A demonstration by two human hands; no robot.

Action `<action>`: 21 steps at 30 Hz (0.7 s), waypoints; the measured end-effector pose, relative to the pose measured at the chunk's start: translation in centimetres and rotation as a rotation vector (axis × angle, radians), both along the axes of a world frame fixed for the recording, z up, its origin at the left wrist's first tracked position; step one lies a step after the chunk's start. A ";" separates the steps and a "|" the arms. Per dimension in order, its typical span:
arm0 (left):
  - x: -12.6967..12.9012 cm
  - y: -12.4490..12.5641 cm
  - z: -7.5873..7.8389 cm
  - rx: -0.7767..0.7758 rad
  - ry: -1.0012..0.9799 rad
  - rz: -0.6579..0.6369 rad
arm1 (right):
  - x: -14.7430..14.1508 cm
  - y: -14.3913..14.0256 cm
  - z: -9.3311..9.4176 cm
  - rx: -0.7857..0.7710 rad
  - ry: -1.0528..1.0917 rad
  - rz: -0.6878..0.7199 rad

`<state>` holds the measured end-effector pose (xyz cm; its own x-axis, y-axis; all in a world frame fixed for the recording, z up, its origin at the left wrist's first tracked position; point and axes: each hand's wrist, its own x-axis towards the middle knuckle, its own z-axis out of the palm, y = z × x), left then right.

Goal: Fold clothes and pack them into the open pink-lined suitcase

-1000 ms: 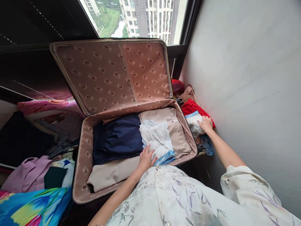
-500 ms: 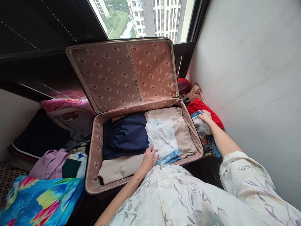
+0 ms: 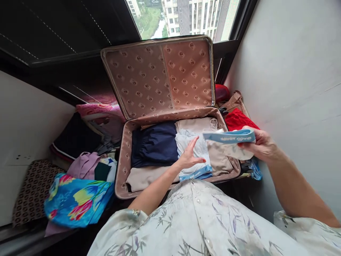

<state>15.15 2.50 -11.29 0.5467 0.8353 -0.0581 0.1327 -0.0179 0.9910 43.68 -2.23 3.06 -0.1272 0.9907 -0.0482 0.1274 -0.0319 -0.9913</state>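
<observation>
Light blue with white letters, the band of the folded cloth is up in the air, over the right end of our open suitcase. We have it in our right hand, and that grip is pinching the band at its right end. The pale part hangs under the band, and it is too blurry for us to see its pattern well.

Our left hand is over the white clothes in the suitcase. Its grip is spread, with the thumb and pointing finger wide apart. We can't tell if it touches the clothes. Near us, they have a blue band with white letters too. To their left we see dark blue cloth, and beige cloth lies along the front.

Behind all this, the suitcase lid stands up by the window. On our right, red cloth sits between the suitcase and the wall. On our left we see 1 bright flowery cloth, with light purple cloth and black cloth behind it.
</observation>
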 end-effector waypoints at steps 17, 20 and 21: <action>-5.5 -4.5 2.4 -0.981 -0.458 0.216 | 10.4 5.9 -17.9 -0.340 -1.253 -0.592; -6.5 -4.8 1.0 -0.997 -0.502 0.294 | 12.9 5.4 -20.0 -0.458 -1.452 -0.552; -6.9 -4.9 0.6 -0.985 -0.509 0.307 | 13.3 5.1 -20.4 -0.475 -1.478 -0.553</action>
<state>8.27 -2.35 -10.64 0.4753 0.6520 -0.5907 -0.4226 0.7581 0.4967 57.00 2.82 -17.30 0.6439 0.7594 -0.0927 0.7651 -0.6386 0.0824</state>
